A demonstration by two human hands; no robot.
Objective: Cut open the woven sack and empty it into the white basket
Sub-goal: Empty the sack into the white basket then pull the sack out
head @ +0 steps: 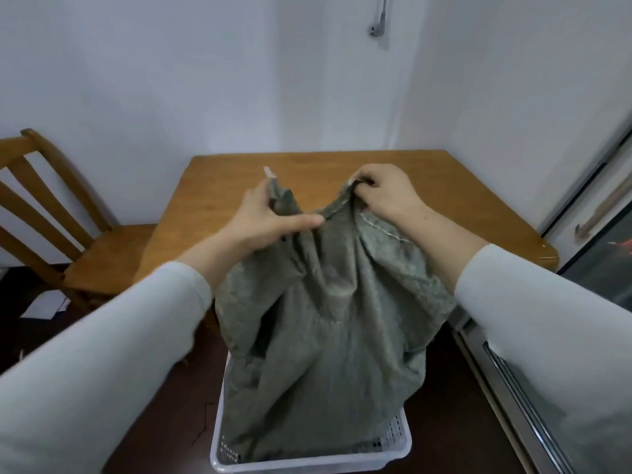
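A grey-green woven sack [328, 323] hangs upside down, its lower part reaching into the white perforated basket [398, 449] on the dark floor. My left hand [263, 220] grips one upper corner of the sack, thumb stretched across the fabric. My right hand [386, 193] pinches the other upper corner, where a stitched seam shows. The sack sags slack between both hands. What lies inside the basket is hidden by the sack.
A wooden table [427, 186] stands just behind the sack, against the white wall. A wooden chair [68, 234] sits to the left, with white paper [44, 304] on the floor below it. A sliding glass door frame [547, 336] runs along the right.
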